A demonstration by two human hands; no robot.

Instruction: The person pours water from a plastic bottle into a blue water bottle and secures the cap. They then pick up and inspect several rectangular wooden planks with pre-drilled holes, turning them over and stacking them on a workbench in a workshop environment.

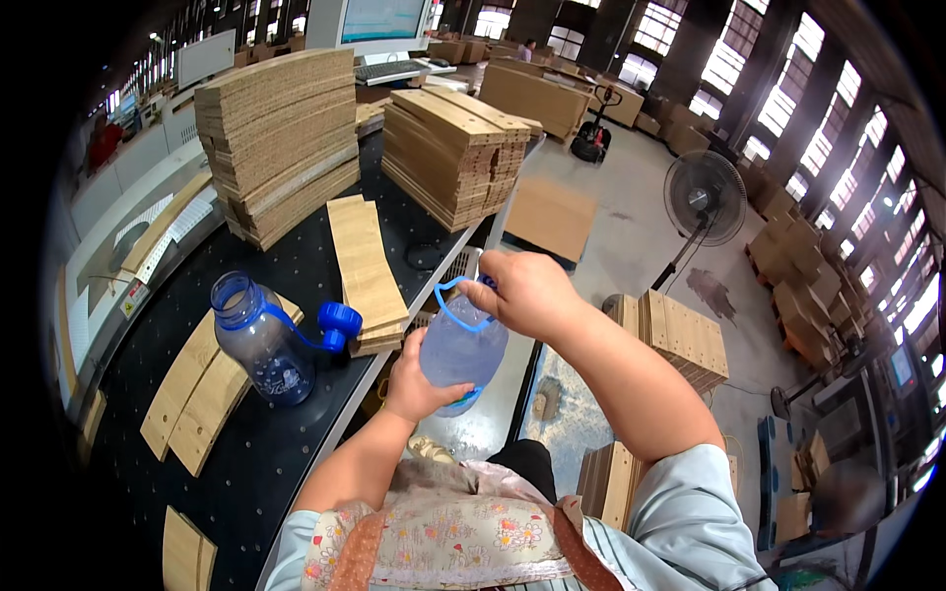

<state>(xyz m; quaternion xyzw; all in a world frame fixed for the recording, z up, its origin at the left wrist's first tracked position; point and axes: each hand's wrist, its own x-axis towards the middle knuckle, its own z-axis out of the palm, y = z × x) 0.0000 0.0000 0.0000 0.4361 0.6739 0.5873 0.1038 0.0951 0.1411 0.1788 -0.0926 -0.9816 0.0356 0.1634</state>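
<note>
Below a floral apron bib [443,537], the left hand [419,379] cups a clear bottle [461,347] from beneath, beside the table edge, while the right hand [522,291] closes over its cap; a second bottle [264,340] stands uncapped on the black table [296,266].

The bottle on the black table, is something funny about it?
Yes. The blue bottle stands open on the table, its cap dangling beside it on a strap. Nothing looks spilled. Both hands hold another bottle.
</note>
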